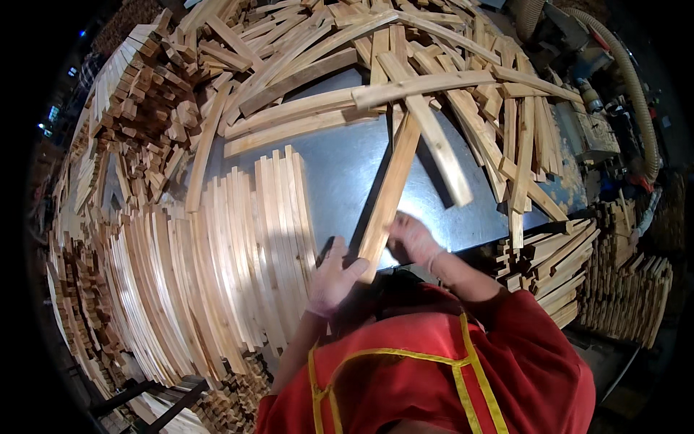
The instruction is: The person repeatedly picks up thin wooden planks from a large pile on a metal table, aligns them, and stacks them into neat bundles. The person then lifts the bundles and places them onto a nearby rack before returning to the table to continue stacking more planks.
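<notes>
A long wooden slat (391, 192) slants across the metal-topped table in front of me, its near end close to my body. At that near end, my left hand (335, 280) has its fingers stretched out and its thumb apart, with the thumb side against or beside the slat. My right hand (413, 240) is at the slat's right edge, blurred, and its grip cannot be made out. Both hands seem to wear thin pale gloves. A row of slats (278, 239) lies side by side just left of my left hand.
A jumbled heap of slats (419, 85) covers the table's far side, some reaching toward me. Stacked slats (137, 101) rise at the far left. More piles (557, 267) stand at the right, below a machine with a ribbed hose (636, 94). The metal tabletop (332, 170) shows between them.
</notes>
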A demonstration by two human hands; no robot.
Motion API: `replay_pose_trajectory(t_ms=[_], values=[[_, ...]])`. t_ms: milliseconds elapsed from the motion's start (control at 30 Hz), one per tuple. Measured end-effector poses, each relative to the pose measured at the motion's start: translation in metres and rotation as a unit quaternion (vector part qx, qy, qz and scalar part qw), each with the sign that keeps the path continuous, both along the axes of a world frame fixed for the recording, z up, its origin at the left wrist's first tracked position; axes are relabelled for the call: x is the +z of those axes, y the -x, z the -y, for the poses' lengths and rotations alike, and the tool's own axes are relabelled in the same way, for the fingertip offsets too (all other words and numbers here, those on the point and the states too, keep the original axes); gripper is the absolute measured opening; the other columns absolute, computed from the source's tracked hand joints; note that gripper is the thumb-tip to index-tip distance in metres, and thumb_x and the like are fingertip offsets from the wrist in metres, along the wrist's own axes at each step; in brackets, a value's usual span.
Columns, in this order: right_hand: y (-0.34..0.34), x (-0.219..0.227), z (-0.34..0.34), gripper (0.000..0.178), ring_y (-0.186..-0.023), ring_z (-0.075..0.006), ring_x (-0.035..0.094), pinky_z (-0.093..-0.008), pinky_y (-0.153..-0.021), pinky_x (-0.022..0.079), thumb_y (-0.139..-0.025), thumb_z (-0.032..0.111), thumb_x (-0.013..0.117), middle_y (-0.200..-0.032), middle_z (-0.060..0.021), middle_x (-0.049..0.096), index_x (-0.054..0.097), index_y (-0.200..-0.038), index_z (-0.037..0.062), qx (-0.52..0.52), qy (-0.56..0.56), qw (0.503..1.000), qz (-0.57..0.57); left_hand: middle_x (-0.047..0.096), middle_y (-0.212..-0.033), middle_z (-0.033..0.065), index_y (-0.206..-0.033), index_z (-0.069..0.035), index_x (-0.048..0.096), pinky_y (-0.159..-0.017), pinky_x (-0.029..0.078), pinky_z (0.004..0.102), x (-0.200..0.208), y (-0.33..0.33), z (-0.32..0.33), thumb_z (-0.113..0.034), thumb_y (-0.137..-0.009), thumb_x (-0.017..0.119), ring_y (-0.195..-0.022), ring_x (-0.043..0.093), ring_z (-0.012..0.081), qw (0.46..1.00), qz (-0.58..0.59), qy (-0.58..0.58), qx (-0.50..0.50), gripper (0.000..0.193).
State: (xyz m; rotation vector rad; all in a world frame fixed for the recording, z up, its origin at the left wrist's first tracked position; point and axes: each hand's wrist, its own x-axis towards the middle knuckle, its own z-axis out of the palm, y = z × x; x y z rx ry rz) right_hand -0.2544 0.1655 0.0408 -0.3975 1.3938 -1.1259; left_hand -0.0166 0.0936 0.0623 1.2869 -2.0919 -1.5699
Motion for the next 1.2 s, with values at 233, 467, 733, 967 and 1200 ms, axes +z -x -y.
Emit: replay_pose_trajectory(t_ms=[233, 467, 733, 967, 1200], values=[[0.095, 0.041, 0.033, 0.059, -0.111, -0.0447, 0.066, -0.0526, -0.098, 0.053, -0.09, 0.033, 0.07, -0.12, -0.0218, 0.07, 0.061, -0.143, 0.0084, 0.091, 0.017, 0.743, -0.663, 0.071, -0.083, 0.0141, -0.098, 0.005, 0.067, -0.074, 0.055, 0.0389, -0.023, 0.019, -0.018, -0.036, -0.091, 0.068, -0.08, 0.069, 0.0218, 0.973, 0.061, -0.223, -0.019, 0.041], [0.146, 0.001, 0.086, 0.089, -0.117, -0.0348, 0.065, -0.0381, -0.102, 0.053, -0.084, 0.002, 0.07, -0.139, -0.02, 0.064, 0.033, -0.165, 0.0049, -0.099, 0.095, 0.906, -0.4, 0.068, -0.083, 0.0107, -0.109, -0.001, 0.068, -0.073, 0.055, 0.04, 0.003, 0.007, -0.023, -0.025, -0.095, 0.072, -0.079, 0.066, 0.0213, 0.981, 0.17, 0.092, 0.0, 0.027], [0.004, -0.013, 0.054, 0.082, -0.089, -0.0185, 0.064, -0.0324, -0.079, 0.057, -0.088, 0.008, 0.059, -0.1, -0.0113, 0.064, 0.031, -0.165, 0.0016, 0.014, 0.033, 0.986, -0.164, 0.069, -0.097, 0.0049, -0.124, 0.0, 0.065, -0.072, 0.056, 0.0302, 0.038, -0.063, 0.016, -0.008, -0.097, 0.069, -0.081, 0.066, 0.0151, 0.876, -0.262, -0.302, 0.27, 0.028], [-0.096, -0.028, 0.073, 0.09, -0.12, -0.0468, 0.067, -0.0452, -0.101, 0.053, -0.103, 0.058, 0.059, -0.128, -0.0375, 0.067, 0.037, -0.154, -0.0131, 0.429, 0.108, 0.836, -0.325, 0.07, -0.107, 0.0105, -0.127, -0.001, 0.066, -0.078, 0.058, 0.0344, 0.048, -0.101, 0.014, -0.024, -0.091, 0.076, -0.09, 0.069, 0.0203, 0.874, -0.294, -0.323, 0.214, 0.043], [-0.11, 0.015, 0.028, 0.069, -0.094, -0.0174, 0.061, -0.0324, -0.081, 0.054, -0.095, 0.032, 0.078, -0.125, -0.0051, 0.065, 0.055, -0.154, 0.0048, 0.33, 0.1, 0.931, 0.119, 0.067, -0.117, 0.008, -0.136, 0.001, 0.062, -0.088, 0.056, 0.0338, -0.006, -0.072, 0.001, -0.017, -0.102, 0.063, -0.102, 0.065, 0.0176, 0.925, -0.245, -0.189, 0.219, 0.038]])
